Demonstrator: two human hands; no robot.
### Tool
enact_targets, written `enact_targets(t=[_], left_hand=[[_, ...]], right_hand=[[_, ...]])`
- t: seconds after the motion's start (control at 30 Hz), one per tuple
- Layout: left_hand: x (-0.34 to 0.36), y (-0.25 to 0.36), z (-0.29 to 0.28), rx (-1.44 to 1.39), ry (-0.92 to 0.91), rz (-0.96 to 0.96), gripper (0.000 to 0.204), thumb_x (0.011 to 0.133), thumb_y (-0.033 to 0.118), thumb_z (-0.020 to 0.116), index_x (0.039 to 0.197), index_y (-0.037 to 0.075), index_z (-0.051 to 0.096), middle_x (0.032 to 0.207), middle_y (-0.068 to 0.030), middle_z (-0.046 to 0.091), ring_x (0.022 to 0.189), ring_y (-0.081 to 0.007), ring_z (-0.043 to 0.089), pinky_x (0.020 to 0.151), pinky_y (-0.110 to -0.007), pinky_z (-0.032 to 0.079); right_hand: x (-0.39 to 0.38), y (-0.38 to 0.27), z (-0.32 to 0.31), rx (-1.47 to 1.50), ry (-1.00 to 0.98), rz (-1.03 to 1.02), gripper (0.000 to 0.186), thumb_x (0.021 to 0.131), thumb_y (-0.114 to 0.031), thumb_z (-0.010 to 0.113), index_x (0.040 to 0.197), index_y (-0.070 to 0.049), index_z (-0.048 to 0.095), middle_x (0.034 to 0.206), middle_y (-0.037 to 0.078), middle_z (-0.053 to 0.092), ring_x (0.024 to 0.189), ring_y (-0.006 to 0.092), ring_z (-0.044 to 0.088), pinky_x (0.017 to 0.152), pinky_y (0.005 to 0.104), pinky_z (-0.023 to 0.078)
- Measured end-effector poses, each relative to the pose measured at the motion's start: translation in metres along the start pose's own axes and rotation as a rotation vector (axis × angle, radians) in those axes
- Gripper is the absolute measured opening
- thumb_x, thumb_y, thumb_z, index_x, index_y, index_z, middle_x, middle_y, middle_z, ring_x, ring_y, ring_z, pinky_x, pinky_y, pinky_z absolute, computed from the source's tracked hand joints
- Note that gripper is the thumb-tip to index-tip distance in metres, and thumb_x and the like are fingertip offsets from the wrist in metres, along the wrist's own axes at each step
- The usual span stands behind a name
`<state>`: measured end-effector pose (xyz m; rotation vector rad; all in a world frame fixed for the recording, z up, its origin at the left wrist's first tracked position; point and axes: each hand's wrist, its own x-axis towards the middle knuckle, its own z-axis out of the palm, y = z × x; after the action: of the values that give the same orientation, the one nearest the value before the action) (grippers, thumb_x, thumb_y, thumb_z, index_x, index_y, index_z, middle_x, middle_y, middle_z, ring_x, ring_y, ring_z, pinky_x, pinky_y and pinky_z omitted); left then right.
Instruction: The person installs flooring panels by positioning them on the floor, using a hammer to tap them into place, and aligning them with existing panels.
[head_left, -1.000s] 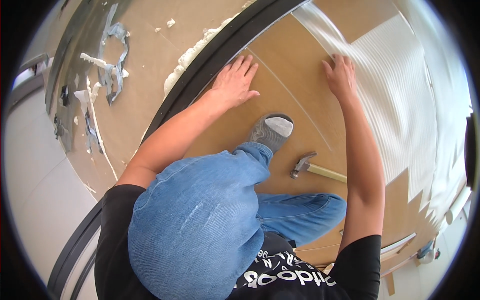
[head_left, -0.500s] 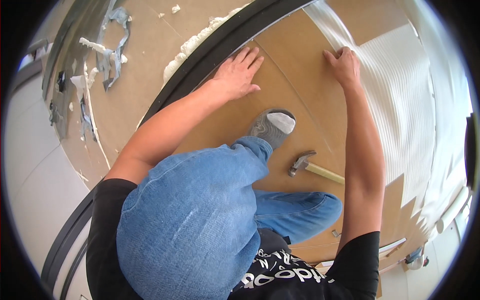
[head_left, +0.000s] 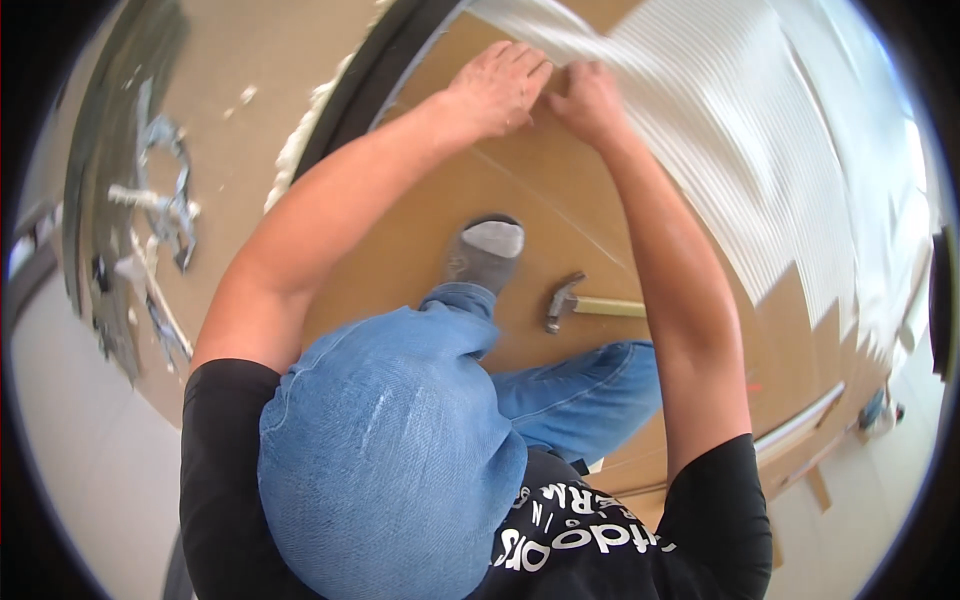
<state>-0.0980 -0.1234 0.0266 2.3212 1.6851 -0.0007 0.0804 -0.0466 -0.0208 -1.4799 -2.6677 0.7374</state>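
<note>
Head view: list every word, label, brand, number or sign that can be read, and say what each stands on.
Black T-shirt: white lettering in rows on the front, some rows bigger; I won't copy the words.
Hammer: no readable text.
Brown boards: none readable.
White ribbed sheet: none readable.

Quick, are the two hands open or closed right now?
Left hand: open, fingers stretched out over the brown board.
Right hand: fingers curled, near the white ribbed sheet; whether it grips anything cannot be told.
</note>
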Motion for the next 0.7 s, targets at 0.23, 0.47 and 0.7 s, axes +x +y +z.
enact_targets(t=[0.23, 0.47, 0.7], left_hand=[[0.061, 0.015, 0.014, 0.049, -0.190, 0.116, 0.080, 0.073, 0.035, 0.091, 0.136, 0.002, 0.054, 0.141, -0.0147, 0.054, 0.137, -0.0313, 0.048, 0.117, -0.046, 0.039], [0.078, 0.024, 0.016, 0.015, -0.221, 0.180, 0.078, 0.066, 0.027, 0.095, 0.128, 0.003, 0.053, 0.131, -0.0127, 0.055, 0.129, -0.0338, 0.051, 0.110, -0.043, 0.047], [0.098, 0.027, 0.003, 0.012, -0.356, 0.185, 0.076, 0.065, 0.026, 0.095, 0.123, 0.002, 0.052, 0.127, -0.0146, 0.055, 0.124, -0.0354, 0.051, 0.107, -0.044, 0.048]], right_hand=[[-0.238, 0.023, -0.043, 0.010, -0.187, -0.023, 0.032, 0.084, -0.027, 0.077, 0.103, -0.006, 0.063, 0.104, 0.015, 0.059, 0.104, 0.0346, 0.058, 0.087, 0.0460, 0.049], [-0.343, 0.034, -0.009, -0.223, -0.287, -0.061, 0.019, 0.085, -0.023, 0.069, 0.097, -0.011, 0.061, 0.101, 0.008, 0.059, 0.098, 0.0252, 0.059, 0.083, 0.0385, 0.050], [-0.317, 0.059, 0.006, -0.301, -0.355, -0.231, 0.012, 0.089, -0.023, 0.061, 0.095, -0.012, 0.062, 0.095, 0.007, 0.061, 0.094, 0.0237, 0.063, 0.081, 0.0367, 0.051]])
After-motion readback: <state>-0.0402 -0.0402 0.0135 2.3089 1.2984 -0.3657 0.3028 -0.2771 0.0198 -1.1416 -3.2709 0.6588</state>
